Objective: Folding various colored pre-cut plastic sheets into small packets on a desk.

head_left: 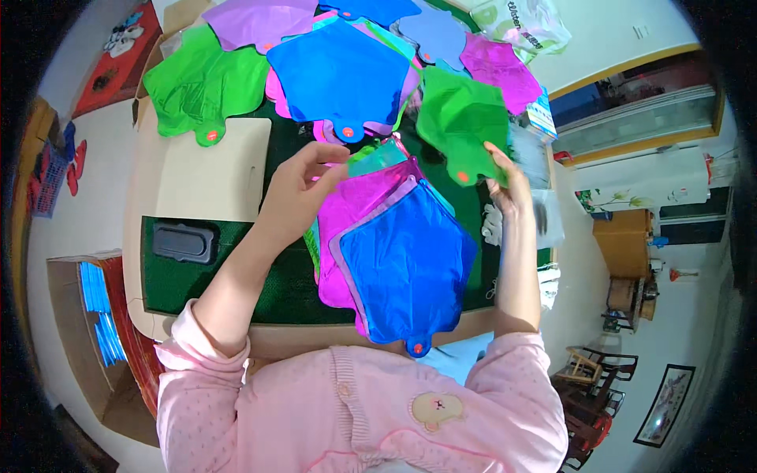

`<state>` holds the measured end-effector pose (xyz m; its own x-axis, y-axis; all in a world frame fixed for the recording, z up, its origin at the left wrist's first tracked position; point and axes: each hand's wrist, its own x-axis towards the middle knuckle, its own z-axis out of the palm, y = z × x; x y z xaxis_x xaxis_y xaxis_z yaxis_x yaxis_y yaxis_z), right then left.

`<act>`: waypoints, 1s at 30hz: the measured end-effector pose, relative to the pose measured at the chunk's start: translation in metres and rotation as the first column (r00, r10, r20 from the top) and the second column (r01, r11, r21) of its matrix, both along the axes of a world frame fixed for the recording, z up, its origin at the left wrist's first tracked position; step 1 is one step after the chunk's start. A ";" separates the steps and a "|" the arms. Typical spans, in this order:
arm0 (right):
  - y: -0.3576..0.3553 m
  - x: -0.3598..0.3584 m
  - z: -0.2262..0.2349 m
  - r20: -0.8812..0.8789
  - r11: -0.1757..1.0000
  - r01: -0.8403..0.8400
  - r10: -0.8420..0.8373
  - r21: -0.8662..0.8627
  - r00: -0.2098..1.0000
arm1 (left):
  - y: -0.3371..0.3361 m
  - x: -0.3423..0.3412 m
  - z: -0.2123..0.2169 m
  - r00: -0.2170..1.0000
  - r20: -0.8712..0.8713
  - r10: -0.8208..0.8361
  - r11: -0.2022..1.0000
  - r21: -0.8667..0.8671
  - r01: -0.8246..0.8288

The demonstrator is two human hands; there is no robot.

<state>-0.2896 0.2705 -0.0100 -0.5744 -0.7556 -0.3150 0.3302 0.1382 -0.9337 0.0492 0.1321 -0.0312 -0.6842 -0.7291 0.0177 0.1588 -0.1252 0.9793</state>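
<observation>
My right hand (511,180) is shut on a flat green foil balloon (465,114), pinching its lower right edge near the tab with an orange dot. My left hand (303,185) hovers by the upper left of a fanned stack, fingers curved and thumb apart, seemingly holding nothing. On top of that stack lies a blue foil balloon (406,264), its tab toward me. Magenta (335,276), lilac and teal ones show beneath it. Beyond my hands a second pile has another blue balloon (343,75) on top.
A green balloon (201,83) lies far left, near a lilac one (260,22). A magenta one (501,71) is far right. On the dark green table mat (276,292) are a beige board (209,177) and a black case (185,242). Clear plastic bags (536,217) lie along the right edge.
</observation>
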 end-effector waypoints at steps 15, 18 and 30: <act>-0.008 -0.053 -0.025 -0.196 0.970 0.228 -0.207 0.088 0.958 | 0.003 0.001 -0.003 0.957 0.242 0.159 0.907 -0.419 -0.045; 0.010 -0.029 -0.002 -0.787 0.853 0.359 0.093 0.379 0.610 | 0.003 0.006 -0.012 0.858 0.478 0.188 0.710 -0.670 0.217; 0.045 0.089 -0.018 -0.709 0.812 -0.231 0.582 0.537 0.399 | 0.020 0.002 -0.017 0.834 0.542 0.106 0.354 -0.804 0.478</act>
